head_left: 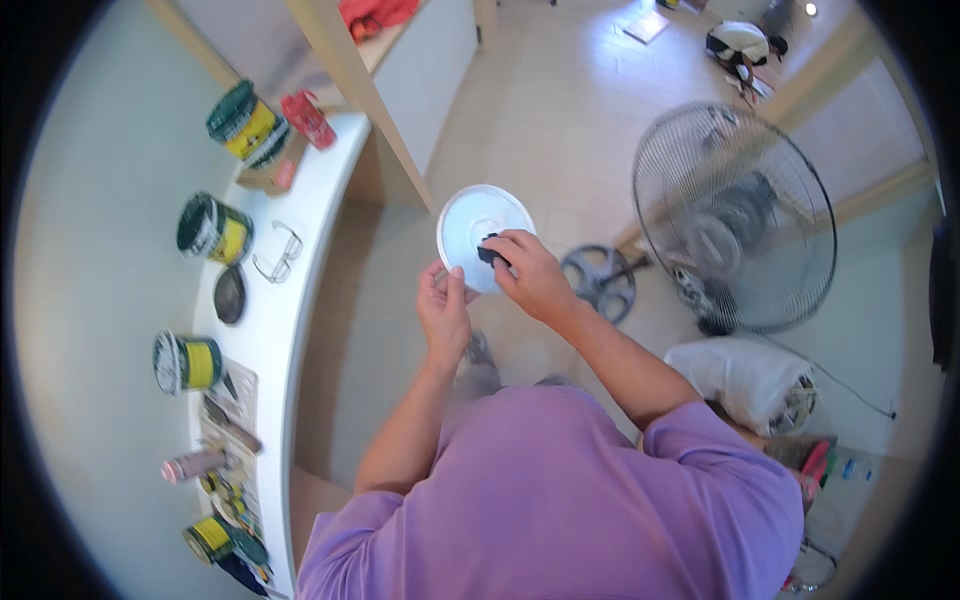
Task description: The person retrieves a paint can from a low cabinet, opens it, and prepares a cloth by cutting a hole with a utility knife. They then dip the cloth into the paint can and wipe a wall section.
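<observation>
In front of my body I hold up a round white disc (463,218) with a pale blue face and a raised rim; it looks like a lid or a lamp cover. The fingers of my left hand (446,315) are closed on its near lower edge, thumb on the face. My right hand (533,272) grips a small black object (491,250) at the middle of the disc. Its kind is too small and too covered to make out. Whether it is fixed to the disc or only touches it I cannot tell.
To the left, a white counter (318,215) bears several paint tubs, including one green-and-yellow tub (228,232), glasses (281,255) and tools. On the right stand a large fan (735,220) and a white sack (735,375). Another person (742,45) crouches far right.
</observation>
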